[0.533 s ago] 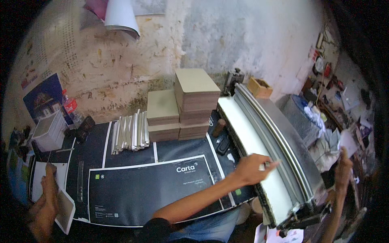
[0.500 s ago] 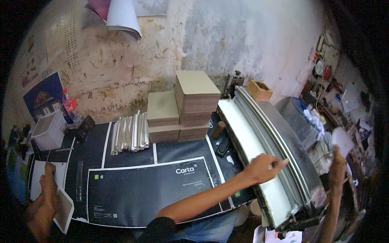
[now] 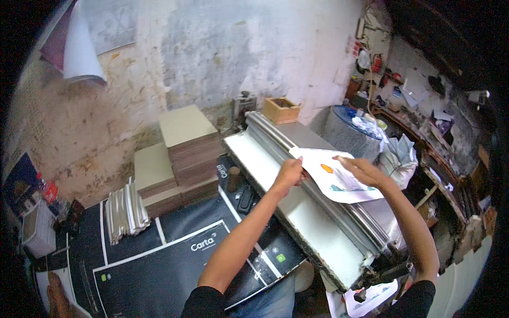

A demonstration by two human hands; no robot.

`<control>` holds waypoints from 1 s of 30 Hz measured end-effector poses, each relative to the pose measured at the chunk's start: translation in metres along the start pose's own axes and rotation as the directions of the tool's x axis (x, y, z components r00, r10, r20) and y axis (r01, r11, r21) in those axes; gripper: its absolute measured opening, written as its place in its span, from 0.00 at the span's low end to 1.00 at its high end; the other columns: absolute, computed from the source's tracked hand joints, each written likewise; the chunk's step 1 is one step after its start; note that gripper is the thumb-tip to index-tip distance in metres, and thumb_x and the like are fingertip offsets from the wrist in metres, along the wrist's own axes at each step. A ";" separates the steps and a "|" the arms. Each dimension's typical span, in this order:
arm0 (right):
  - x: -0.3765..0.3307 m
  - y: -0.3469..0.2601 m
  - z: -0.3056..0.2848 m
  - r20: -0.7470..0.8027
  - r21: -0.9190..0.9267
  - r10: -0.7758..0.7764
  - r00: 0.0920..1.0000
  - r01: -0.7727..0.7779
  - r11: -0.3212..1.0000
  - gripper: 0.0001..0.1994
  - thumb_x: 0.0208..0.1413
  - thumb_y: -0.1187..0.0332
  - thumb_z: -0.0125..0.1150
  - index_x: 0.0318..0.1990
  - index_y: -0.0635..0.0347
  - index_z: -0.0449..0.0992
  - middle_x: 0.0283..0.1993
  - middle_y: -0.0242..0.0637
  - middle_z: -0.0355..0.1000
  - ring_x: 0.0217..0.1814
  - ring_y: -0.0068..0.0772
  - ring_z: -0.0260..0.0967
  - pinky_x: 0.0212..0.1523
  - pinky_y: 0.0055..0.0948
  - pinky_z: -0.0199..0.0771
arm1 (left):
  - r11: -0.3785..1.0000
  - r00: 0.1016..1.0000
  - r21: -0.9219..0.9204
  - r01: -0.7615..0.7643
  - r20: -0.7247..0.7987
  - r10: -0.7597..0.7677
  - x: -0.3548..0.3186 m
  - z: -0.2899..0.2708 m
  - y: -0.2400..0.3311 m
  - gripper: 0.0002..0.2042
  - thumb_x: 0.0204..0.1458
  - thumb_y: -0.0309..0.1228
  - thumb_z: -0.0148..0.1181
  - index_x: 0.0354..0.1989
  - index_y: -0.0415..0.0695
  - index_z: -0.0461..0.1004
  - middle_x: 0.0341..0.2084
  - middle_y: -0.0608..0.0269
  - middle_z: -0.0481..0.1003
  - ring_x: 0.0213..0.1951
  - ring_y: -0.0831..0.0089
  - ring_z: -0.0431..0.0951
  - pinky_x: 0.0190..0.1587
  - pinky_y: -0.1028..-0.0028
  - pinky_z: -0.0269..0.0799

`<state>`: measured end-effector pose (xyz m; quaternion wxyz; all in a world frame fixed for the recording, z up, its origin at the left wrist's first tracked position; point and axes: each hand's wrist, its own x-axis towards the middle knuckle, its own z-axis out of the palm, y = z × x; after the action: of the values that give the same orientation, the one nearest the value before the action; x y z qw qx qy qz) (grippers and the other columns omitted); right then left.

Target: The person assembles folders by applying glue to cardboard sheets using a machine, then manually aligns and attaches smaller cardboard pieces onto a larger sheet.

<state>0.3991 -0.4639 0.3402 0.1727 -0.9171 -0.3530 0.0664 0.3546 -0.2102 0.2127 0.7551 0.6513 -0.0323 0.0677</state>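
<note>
A white printed sheet (image 3: 339,183) with an orange spot and rounded corners hangs above the metal rollers (image 3: 265,129) of a long machine. My left hand (image 3: 289,177) pinches the sheet at its left edge, thumb on top. My right hand (image 3: 366,172) reaches over from the right, its fingers stretched out flat on the sheet's upper right part; its thumb is hidden. Below the sheet runs the machine's white feed board (image 3: 315,236), in front of the rollers.
Tall stacks of grey-brown boards (image 3: 193,151) stand left of the machine, beside a bundle of pale strips (image 3: 126,212). A wooden box (image 3: 281,109) sits at the machine's far end. At the lower left shows another person's hand (image 3: 57,297). A blue-topped drum (image 3: 347,130) stands behind.
The view has turned right. My right hand has brought the white sheet in from the far right to above the rollers, and my left hand has taken its edge.
</note>
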 end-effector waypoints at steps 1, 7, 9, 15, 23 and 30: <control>0.011 0.015 0.009 0.120 0.021 -0.010 0.993 0.007 1.000 0.35 0.72 0.38 0.28 0.73 0.53 0.63 0.74 0.52 0.60 0.78 0.48 0.54 0.77 0.41 0.49 | 0.999 1.000 -0.047 0.001 0.009 -0.001 0.005 -0.014 0.004 0.26 0.67 0.55 0.46 0.30 0.45 0.76 0.24 0.65 0.77 0.24 0.79 0.74 0.21 0.76 0.66; 0.044 0.069 0.057 0.074 -0.217 0.265 0.961 -0.244 0.945 0.44 0.63 0.27 0.22 0.80 0.44 0.41 0.83 0.48 0.30 0.85 0.53 0.24 0.78 0.64 0.28 | 0.987 0.999 0.157 0.018 -0.046 -0.011 -0.023 -0.009 0.029 0.28 0.65 0.58 0.49 0.24 0.45 0.75 0.18 0.65 0.76 0.20 0.81 0.72 0.20 0.76 0.63; 0.052 0.094 0.056 0.005 -0.218 0.294 0.956 -0.286 0.933 0.52 0.56 0.20 0.29 0.80 0.44 0.41 0.83 0.49 0.29 0.85 0.57 0.24 0.76 0.70 0.28 | 0.954 0.994 0.284 -0.095 -0.028 0.107 -0.042 -0.008 0.023 0.27 0.65 0.54 0.52 0.25 0.41 0.75 0.18 0.63 0.76 0.20 0.77 0.74 0.23 0.73 0.66; 0.061 0.124 0.047 -0.076 -0.218 0.305 0.949 -0.315 0.924 0.56 0.52 0.18 0.40 0.79 0.46 0.43 0.83 0.51 0.31 0.85 0.55 0.26 0.77 0.68 0.31 | 0.693 0.910 0.609 -0.385 0.127 0.394 -0.089 -0.026 0.037 0.16 0.61 0.39 0.62 0.28 0.39 0.74 0.21 0.58 0.76 0.25 0.68 0.77 0.32 0.67 0.73; 0.050 0.104 0.062 -0.100 -0.238 0.250 0.963 -0.267 0.934 0.56 0.51 0.17 0.38 0.79 0.46 0.45 0.83 0.51 0.31 0.85 0.53 0.26 0.77 0.65 0.29 | 0.297 0.700 0.723 -0.624 0.348 0.624 -0.092 -0.030 0.017 0.16 0.48 0.29 0.70 0.44 0.41 0.74 0.40 0.57 0.77 0.46 0.59 0.77 0.49 0.62 0.69; 0.041 0.086 0.071 -0.085 -0.264 0.269 0.959 -0.282 0.922 0.56 0.51 0.16 0.35 0.80 0.44 0.43 0.83 0.51 0.32 0.85 0.53 0.26 0.78 0.63 0.28 | 0.228 0.635 0.724 -0.651 0.355 0.686 -0.085 0.002 -0.011 0.26 0.45 0.29 0.72 0.53 0.39 0.69 0.50 0.56 0.73 0.53 0.59 0.75 0.56 0.62 0.65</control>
<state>0.4658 -0.4769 0.2432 0.0415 -0.9740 -0.2220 0.0190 0.2725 -0.2192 0.1904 0.2689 0.8361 -0.2578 0.4027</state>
